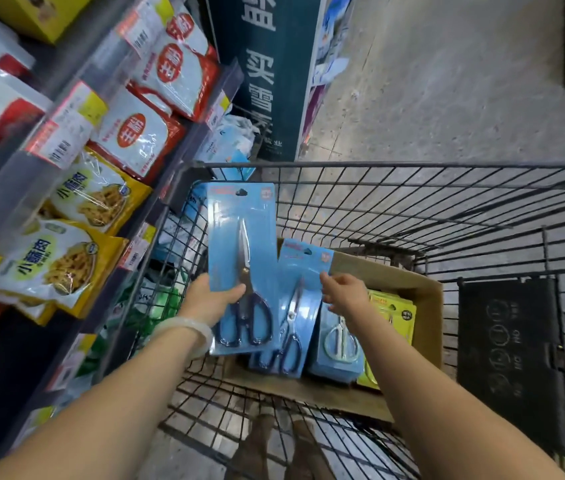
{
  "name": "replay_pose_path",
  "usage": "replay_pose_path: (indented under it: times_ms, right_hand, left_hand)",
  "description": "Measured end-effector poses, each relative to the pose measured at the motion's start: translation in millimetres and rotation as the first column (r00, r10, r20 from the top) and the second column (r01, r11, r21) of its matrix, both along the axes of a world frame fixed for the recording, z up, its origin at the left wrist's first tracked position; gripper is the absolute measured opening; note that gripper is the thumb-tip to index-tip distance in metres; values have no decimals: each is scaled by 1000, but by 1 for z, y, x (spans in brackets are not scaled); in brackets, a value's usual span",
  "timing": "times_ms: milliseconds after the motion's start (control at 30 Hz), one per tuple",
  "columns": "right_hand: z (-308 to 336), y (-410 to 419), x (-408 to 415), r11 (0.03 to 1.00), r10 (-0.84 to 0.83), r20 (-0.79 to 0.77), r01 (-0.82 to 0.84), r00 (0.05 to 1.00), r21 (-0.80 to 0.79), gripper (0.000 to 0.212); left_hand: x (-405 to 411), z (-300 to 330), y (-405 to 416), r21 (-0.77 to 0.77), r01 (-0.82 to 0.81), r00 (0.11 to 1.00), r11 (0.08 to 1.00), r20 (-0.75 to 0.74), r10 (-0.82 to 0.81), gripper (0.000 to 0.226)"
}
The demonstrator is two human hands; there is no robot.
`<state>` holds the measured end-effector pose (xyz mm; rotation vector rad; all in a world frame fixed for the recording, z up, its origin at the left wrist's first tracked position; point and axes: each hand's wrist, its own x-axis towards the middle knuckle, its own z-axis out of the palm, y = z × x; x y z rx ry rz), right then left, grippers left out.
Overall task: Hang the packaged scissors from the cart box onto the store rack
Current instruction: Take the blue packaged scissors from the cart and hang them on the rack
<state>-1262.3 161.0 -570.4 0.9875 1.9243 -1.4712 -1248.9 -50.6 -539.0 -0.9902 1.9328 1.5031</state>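
Scissors pack (pixel 239 251) stands upright over the cart (pixel 412 202), my left hand (pixel 210 299) grasping its lower edge, thumb across the front. My right hand (pixel 345 292) pinches the edge of a second pack (pixel 294 306) that leans in the box (pixel 423 306); that grip is closed on the card. More packs (pixel 339 344), blue and yellow, lie in the box beside it. Shelves (pixel 76 188) of food bags stand to my left.
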Motion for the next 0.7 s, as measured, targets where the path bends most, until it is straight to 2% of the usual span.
replay_pose_path:
  times_ms: [33,100,167,200,267,333,400,567,700]
  right_hand:
    - [-12,2,9,993,72,64,-77,995,87,30]
    - [-31,-2,25,977,152,142,-170,978,130,45]
    - [-46,-12,35,986,133,148,-146,980,78,56]
    - [-53,-17,36,993,102,139,-110,985,50,59]
    - [-67,-22,38,997,33,134,-43,990,69,63]
    - [-81,-22,39,991,4,151,-24,988,134,59]
    - [-90,-19,41,987,-2,152,-23,988,159,42]
    - [-73,-26,42,999,9,151,-16,989,47,22]
    - [-59,-33,52,997,67,87,-69,994,22,23]
  left_hand:
    - [3,-4,-6,-9,-10,1000,1000,8,10,31]
    - [9,-11,-16,-14,-33,999,999,13,33,25]
    - [14,-16,-21,-24,-28,1000,999,12,29,15]
    - [15,-18,-23,-32,-27,1000,999,7,27,17]
    - [16,-22,-26,-54,-6,1000,999,-1,6,15]
    - [15,-24,-28,-75,16,1000,997,3,-16,23]
    - [14,-27,-31,-88,33,999,996,19,-32,30]
    - [16,-24,-34,-86,42,998,995,51,-38,38]
    - [18,-13,-32,-93,80,996,992,42,-76,38]
